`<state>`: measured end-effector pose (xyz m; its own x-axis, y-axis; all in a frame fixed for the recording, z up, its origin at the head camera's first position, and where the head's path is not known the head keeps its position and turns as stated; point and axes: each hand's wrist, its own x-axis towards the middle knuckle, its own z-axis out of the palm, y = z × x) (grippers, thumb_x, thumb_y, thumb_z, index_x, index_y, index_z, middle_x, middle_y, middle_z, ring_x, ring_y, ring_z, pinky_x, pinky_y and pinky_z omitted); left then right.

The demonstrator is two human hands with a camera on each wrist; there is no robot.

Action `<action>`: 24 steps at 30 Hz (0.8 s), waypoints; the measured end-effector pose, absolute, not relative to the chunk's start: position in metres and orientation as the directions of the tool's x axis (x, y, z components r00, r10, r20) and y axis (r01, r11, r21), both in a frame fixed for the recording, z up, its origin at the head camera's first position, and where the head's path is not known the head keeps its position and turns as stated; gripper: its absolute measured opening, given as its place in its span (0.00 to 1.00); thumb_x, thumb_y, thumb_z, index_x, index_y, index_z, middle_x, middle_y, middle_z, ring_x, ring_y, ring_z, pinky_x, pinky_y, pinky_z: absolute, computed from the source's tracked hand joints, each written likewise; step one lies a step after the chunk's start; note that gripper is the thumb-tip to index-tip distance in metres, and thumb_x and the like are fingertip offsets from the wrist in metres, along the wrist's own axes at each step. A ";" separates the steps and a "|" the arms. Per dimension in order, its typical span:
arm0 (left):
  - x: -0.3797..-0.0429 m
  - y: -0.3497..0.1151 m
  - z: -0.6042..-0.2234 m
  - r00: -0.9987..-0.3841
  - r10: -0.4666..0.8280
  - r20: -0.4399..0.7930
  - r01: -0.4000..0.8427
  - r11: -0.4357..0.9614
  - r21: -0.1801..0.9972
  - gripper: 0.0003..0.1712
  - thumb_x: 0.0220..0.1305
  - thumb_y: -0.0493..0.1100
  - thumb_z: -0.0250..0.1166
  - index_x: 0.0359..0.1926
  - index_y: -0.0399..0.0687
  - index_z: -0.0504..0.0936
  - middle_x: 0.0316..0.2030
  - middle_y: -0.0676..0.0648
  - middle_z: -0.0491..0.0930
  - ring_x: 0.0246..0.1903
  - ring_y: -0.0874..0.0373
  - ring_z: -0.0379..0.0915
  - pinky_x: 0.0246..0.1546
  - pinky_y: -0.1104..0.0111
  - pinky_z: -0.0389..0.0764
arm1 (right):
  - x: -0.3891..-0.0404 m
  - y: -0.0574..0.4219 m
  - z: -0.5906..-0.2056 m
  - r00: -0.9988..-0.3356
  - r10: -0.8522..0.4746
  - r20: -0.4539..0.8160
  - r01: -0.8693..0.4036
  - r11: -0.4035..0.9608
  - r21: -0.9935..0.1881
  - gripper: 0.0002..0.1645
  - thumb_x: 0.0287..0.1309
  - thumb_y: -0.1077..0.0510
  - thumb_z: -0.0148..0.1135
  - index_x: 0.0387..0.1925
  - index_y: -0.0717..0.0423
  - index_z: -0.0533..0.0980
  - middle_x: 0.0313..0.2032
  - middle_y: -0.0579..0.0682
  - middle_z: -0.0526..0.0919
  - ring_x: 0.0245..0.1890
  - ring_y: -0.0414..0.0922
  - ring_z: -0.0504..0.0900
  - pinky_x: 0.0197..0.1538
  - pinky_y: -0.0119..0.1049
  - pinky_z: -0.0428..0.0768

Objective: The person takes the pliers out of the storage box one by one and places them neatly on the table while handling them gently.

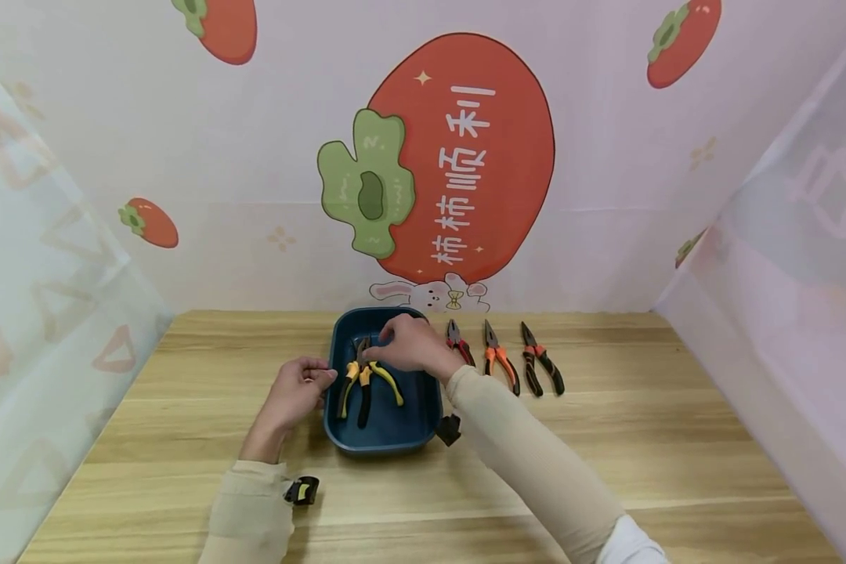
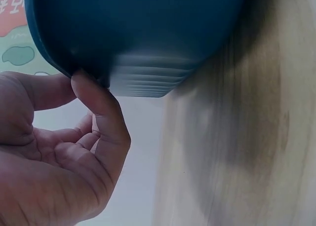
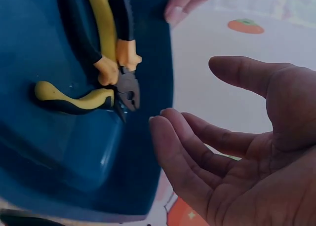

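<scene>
A dark blue plastic basin (image 1: pixel 409 435) stands on the wooden table. My left hand (image 1: pixel 296 395) pinches its left rim between thumb and index finger; the left wrist view shows this fingertip grip (image 2: pixel 74 137) close up. Inside the basin lie black-and-yellow combination pliers (image 3: pixel 127 53), overlapping a second pair of pliers with yellow-and-black handles (image 3: pixel 74 100), whose jaws are partly hidden. Above the far part of the basin hovers my right hand (image 1: pixel 410 345), near the pliers' heads. Its fingers (image 3: pixel 185 152) are loosely bent, thumb apart, and nothing is held.
Right of the basin lie three pliers in a row: a red-and-black pair (image 1: pixel 458 341) partly behind my right arm, an orange pair (image 1: pixel 493 352) and a black-and-orange pair (image 1: pixel 536 360). A printed cloth wall (image 1: pixel 254 266) stands behind the table.
</scene>
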<state>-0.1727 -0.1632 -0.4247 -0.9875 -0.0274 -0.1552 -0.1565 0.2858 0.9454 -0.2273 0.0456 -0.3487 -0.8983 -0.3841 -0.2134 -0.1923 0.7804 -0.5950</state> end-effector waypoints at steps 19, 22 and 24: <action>-0.171 -0.154 -0.416 -0.995 -0.016 -0.100 -0.101 0.288 0.952 0.17 0.76 0.34 0.54 0.57 0.23 0.68 0.37 0.42 0.70 0.29 0.57 0.67 0.28 0.67 0.77 | -0.243 0.020 -0.375 -0.810 -0.371 -0.455 -0.029 0.799 -0.600 0.28 0.61 0.38 0.70 0.36 0.62 0.83 0.27 0.54 0.83 0.29 0.51 0.86 0.40 0.46 0.86; -0.170 -0.153 -0.415 -0.996 -0.014 -0.091 -0.091 0.297 0.951 0.17 0.76 0.33 0.54 0.57 0.23 0.68 0.37 0.42 0.71 0.30 0.56 0.68 0.27 0.68 0.76 | -0.242 0.016 -0.379 -0.807 -0.368 -0.462 -0.024 0.801 -0.598 0.28 0.60 0.37 0.70 0.34 0.60 0.82 0.25 0.53 0.81 0.27 0.50 0.86 0.37 0.44 0.86; -0.169 -0.152 -0.414 -0.997 -0.016 -0.080 -0.081 0.305 0.949 0.16 0.76 0.33 0.54 0.57 0.22 0.68 0.36 0.42 0.71 0.30 0.56 0.68 0.27 0.69 0.75 | -0.242 0.014 -0.381 -0.807 -0.370 -0.461 -0.020 0.797 -0.604 0.27 0.60 0.37 0.70 0.31 0.58 0.80 0.24 0.52 0.79 0.25 0.50 0.85 0.36 0.43 0.86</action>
